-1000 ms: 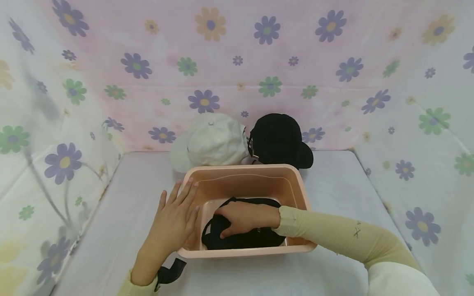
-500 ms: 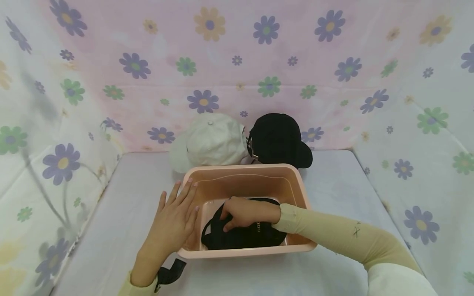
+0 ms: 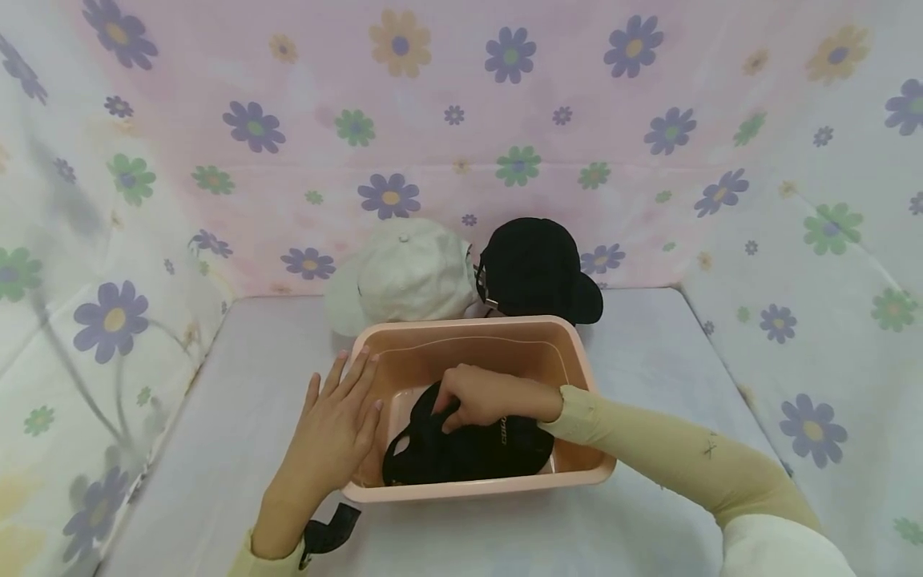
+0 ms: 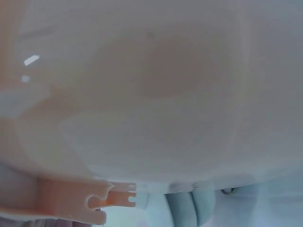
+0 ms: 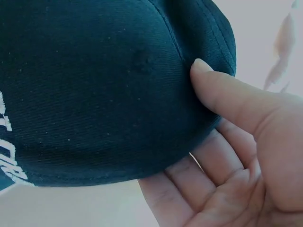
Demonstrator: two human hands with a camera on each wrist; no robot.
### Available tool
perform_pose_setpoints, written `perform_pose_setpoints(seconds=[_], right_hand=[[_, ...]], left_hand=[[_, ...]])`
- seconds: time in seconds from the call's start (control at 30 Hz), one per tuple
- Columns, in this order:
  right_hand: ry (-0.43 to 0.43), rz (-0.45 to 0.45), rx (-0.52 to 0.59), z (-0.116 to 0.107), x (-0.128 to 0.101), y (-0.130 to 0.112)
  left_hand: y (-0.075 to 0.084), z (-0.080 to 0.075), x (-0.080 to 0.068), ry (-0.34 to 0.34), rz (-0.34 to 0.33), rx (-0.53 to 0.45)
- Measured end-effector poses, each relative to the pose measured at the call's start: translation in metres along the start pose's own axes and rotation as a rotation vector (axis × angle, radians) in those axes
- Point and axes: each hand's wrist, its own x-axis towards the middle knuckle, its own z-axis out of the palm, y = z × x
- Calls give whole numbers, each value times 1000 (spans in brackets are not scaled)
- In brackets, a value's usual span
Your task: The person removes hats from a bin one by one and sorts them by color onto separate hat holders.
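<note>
— Where was the black fabric baseball cap with white lettering (image 3: 469, 449)?

— It lay inside the rectangular pink plastic basin (image 3: 584, 377) on the pale sheet-covered table (image 3: 649, 344).

— And the right hand (image 3: 490, 397)?

— It pinched the cap's crown, thumb on top and fingers curled underneath.

— The left hand (image 3: 332, 433)?

— It rested flat, fingers straight, against the basin's left rim, gripping nothing.

— Anything behind the basin?

— A cream cotton cap (image 3: 407, 272) and a second, plain black cap (image 3: 537, 268), touching each other beside the flowered backdrop (image 3: 461, 120).
</note>
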Motion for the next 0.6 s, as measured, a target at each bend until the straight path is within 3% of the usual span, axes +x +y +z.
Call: perform_pose_setpoints(seconds=[0.33, 0.6], right_hand=[[44, -59, 119, -22, -22, -1], [139, -79, 186, -43, -50, -3]], left_hand=[[1, 0, -1, 25, 1, -12], [-2, 3, 0, 20, -5, -29]])
